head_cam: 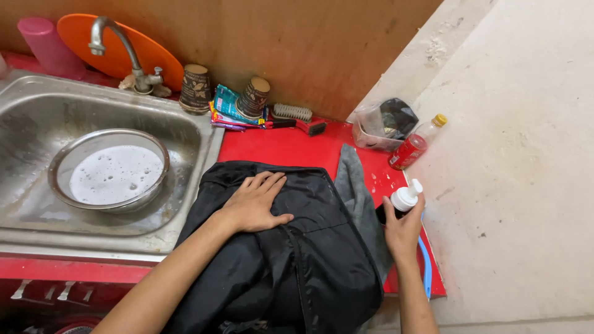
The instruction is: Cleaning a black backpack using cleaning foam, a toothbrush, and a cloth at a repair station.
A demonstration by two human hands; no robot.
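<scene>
Red tabletop beside a steel sink, with two bare hands at work on a black bag.

Lying at the centre toward 6 o'clock is the black bag (291,247) — soft, limp nylon that looks light and slippery, likely best held by a seam or the zip edge. The left hand (257,204) rests flat on it, fingers spread, gripping nothing. At 3 o'clock the right hand (402,235) has its grip closed round a small dark bottle with a white cap (405,199), which seems rigid and light. A grey cloth (359,185) lies between bag and bottle. At 9 o'clock the sink (37,117) holds a steel bowl (108,170) of soapy water — close to the bag's edge. At 12 o'clock stand paper cups (195,88), a scrub brush (297,114) and a red bottle (411,147).
</scene>
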